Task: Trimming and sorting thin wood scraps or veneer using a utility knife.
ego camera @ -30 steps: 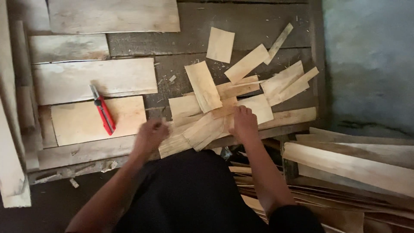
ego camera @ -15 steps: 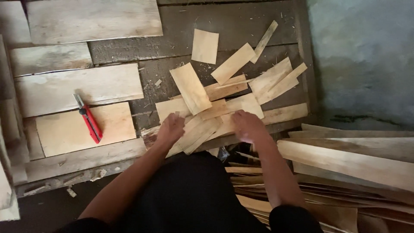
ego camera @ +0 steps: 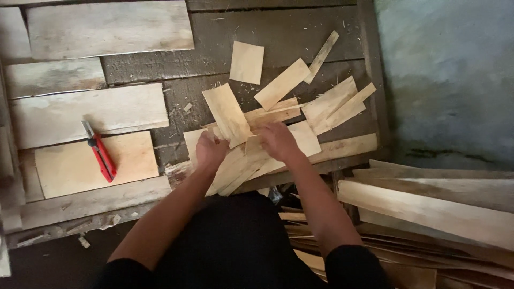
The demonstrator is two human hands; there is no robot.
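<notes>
You're kneeling over a dark plank floor, rough, weathered boards with wood chips and splinters scattered across. To the right sits a bluish-grey concrete wall, mottled and dim.

Left side: big pale boards lie flat in rows, worn and greyish, edges ragged; one smoother tan panel lies lowest of them. A red utility knife rests on that panel, blade end pointing up-left, well apart from your hands.

Lower right: a stack of long veneer strips, thin, pale, curling, overlapping, running out of the picture.

Centre: a loose pile of short veneer pieces, flat rectangular slats, light yellow wood with fine grain, fanned out at mixed angles. One squarish piece lies alone above the pile, not touching it.

Your left hand is curled down onto the near edge of the pile, fingers bent round the slats there; whether it truly grips one, cannot tell. A broad slat tilts up from just above that hand. Your right hand is closed over a small slat near the pile's middle, fingers pinching it, touching the neighbouring pieces. Both hands sit close together, just beside each other, at the pile's near side. Black sleeves and dark clothing fill the bottom.
</notes>
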